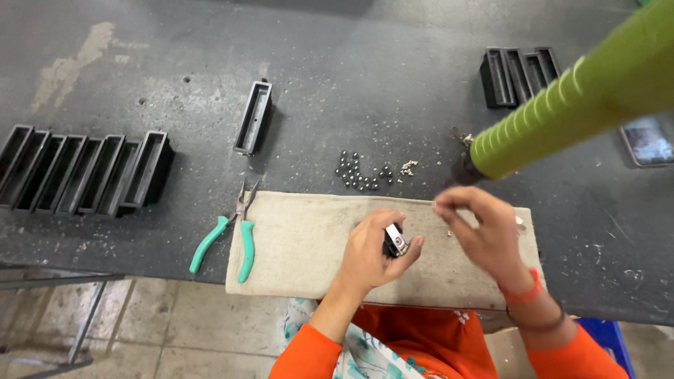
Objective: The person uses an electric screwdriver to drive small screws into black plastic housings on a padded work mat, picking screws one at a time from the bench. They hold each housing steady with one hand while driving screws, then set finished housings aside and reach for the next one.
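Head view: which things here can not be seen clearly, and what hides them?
- Small black part with metal end: head view, mostly covered by left hand fingers.
- Right hand: fingertips pinched together; whatever lies between them is too small to tell.
- Green ribbed tool: cut off by the top right edge.
- Flat device: partly under the tool, cut by the right edge.
- Dark balls: too small to count.

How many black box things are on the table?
About 11, maybe more hidden: seven in a row at left, one alone in the middle, three grouped at upper right.
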